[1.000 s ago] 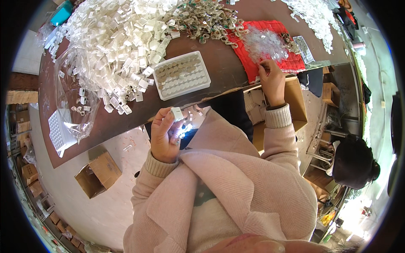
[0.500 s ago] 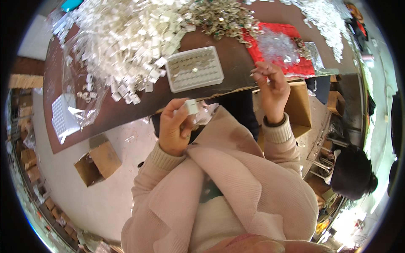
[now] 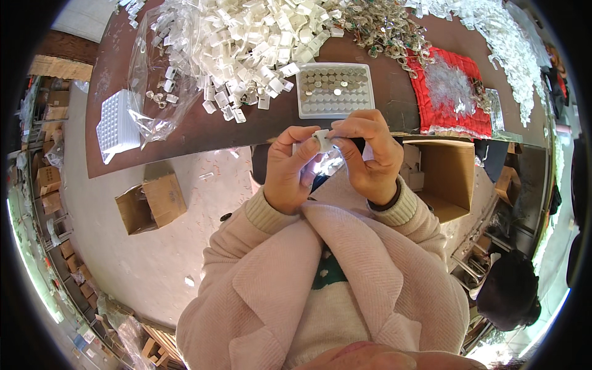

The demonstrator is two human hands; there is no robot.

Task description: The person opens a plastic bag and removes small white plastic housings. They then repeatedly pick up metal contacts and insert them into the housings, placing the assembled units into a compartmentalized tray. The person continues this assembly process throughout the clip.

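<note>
A small white plastic case (image 3: 322,140) is pinched between the thumb and fingers of my left hand (image 3: 288,171), just in front of the table edge. My right hand (image 3: 371,154) meets it from the other side, thumb and forefinger closed together at the case's edge. Whatever tiny part those right fingertips hold is hidden. Just beyond my hands, a pale tray (image 3: 327,113) lies on the table with rows of small round pockets, several of them filled with silver discs.
Heaped white cases (image 3: 253,49) cover the back of the brown table (image 3: 197,132). Small metallic parts (image 3: 385,28) lie beside them. A red cloth (image 3: 428,102) bears clear pieces. Stacked white trays (image 3: 117,126) sit left. Cardboard boxes (image 3: 166,200) (image 3: 453,179) stand below. A dark-haired person (image 3: 509,290) is at right.
My right hand has come left from near the red cloth, and my left hand has moved right with the white case. Both hands now meet at it. The view has shifted too.
</note>
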